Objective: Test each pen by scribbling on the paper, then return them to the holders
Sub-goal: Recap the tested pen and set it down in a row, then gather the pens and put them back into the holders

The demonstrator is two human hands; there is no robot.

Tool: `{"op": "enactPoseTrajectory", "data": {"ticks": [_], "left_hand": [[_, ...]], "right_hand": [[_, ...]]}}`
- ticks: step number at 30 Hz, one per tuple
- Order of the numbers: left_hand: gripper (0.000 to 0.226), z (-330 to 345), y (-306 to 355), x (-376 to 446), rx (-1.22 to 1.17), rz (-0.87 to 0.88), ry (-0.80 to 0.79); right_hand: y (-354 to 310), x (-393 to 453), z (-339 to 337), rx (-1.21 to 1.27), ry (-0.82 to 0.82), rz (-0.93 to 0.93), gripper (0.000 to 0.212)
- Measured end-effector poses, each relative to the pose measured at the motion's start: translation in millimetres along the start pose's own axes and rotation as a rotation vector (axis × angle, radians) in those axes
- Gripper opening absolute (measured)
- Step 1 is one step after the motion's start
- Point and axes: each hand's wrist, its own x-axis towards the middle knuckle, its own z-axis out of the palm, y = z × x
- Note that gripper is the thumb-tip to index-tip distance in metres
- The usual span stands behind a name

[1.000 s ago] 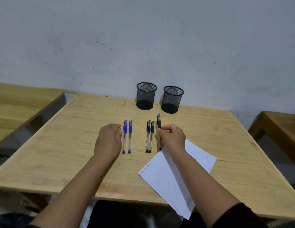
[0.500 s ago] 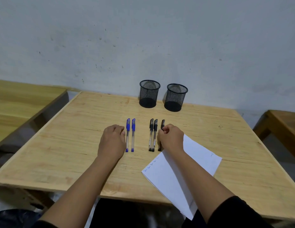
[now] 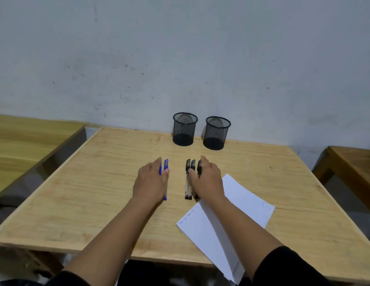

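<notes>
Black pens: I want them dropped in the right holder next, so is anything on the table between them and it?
Nothing visible: only bare table lies between the black pens and the right holder.

- two black mesh holders (image 3: 185,129) on a light wood-grain table (image 3: 97,182)
- blue pens (image 3: 166,165) left of the black-capped pens (image 3: 190,178)
- white paper (image 3: 237,203), blue scribbles along its edge
- pale grey speckled wall (image 3: 180,48)

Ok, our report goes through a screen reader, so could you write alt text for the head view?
Two flat hands on a wooden table: left hand over blue pens, right hand over black pens. Beyond stand two empty mesh holders; scribbled paper lies under the right forearm.
</notes>
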Motion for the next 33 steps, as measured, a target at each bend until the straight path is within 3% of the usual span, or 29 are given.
{"op": "enactPoseTrajectory", "data": {"ticks": [9,19,25,33], "left_hand": [[0.058,20,3,16,0.236,0.034,-0.025],[0.039,22,0,31,-0.039,0.077,0.05],[0.04,27,0,33,0.105,0.115,0.057],[0.039,27,1,27,0.183,0.155,0.059]], "right_hand": [[-1,5,18,-0.105,0.006,-0.024,0.071],[0,24,23,-0.142,0.05,-0.049,0.052],[0,31,24,-0.145,0.067,-0.055,0.04],[-1,31,21,-0.086,0.07,-0.059,0.042]]}}
